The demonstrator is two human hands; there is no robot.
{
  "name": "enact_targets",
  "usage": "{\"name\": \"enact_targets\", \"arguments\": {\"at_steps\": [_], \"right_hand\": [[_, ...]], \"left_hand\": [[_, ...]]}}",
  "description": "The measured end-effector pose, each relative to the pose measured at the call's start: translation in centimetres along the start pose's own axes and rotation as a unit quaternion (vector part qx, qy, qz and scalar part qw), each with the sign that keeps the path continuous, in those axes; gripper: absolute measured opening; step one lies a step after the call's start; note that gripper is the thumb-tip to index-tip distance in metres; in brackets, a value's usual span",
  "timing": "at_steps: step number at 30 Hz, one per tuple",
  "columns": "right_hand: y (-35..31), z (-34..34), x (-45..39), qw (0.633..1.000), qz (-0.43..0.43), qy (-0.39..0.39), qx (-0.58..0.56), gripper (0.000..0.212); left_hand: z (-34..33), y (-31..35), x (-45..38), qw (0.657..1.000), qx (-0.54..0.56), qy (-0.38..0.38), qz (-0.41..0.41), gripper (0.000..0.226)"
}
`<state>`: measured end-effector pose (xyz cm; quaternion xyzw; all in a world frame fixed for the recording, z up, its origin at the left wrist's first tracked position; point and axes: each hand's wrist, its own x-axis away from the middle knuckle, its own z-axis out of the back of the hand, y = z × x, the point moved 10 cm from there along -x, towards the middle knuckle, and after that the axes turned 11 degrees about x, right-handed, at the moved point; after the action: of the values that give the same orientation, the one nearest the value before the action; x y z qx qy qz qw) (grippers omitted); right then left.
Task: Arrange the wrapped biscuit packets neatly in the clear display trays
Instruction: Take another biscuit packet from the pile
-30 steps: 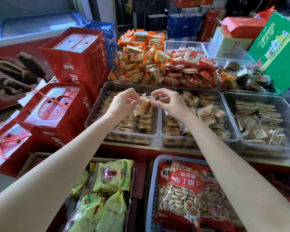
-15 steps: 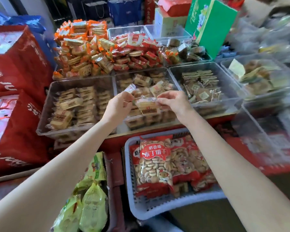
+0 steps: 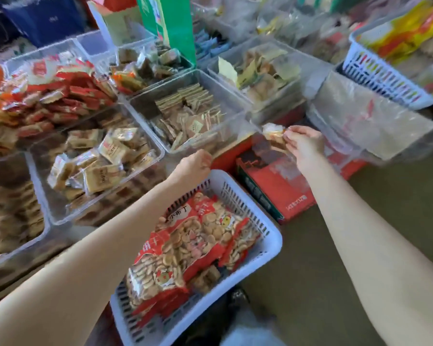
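Above the red carton, beside the clear display trays, our right hand pinches a wrapped biscuit packet between fingertips and thumb. Our left hand hangs with fingers curled under and apparently holding nothing, between the front tray and the white basket of red biscuit bags.

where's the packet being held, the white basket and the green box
packet (image 3: 273, 133), head view, crinkled wrapper left of the right hand's (image 3: 304, 143) fingertips
white basket (image 3: 265, 231), head view, slotted right wall
green box (image 3: 178, 28), head view, plain green front face
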<state>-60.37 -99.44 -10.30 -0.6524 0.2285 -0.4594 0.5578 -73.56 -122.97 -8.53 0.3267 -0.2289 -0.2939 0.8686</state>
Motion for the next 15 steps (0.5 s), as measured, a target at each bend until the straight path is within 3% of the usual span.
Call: {"name": "enact_targets", "arguments": {"at_steps": [4, 8, 10, 15], "right_hand": [[0.9, 3.6, -6.8, 0.998, -0.012, 0.061, 0.032, 0.031], [5.8, 6.4, -11.4, 0.978, -0.089, 0.105, 0.160, 0.019], [8.3, 7.1, -12.8, 0.959, -0.110, 0.098, 0.244, 0.026], [6.8, 6.3, -11.7, 0.925, -0.069, 0.095, 0.362, 0.032]], "left_hand": [[-4.9, 3.3, -4.6, 0.999, 0.007, -0.041, -0.005, 0.035], [-9.2, 5.0, -7.2, 0.996, -0.005, -0.087, -0.011, 0.032], [-10.6, 5.2, -7.5, 0.993, -0.023, -0.113, -0.014, 0.032], [-9.5, 2.5, -7.3, 0.992, -0.035, -0.120, 0.011, 0.033]]}}
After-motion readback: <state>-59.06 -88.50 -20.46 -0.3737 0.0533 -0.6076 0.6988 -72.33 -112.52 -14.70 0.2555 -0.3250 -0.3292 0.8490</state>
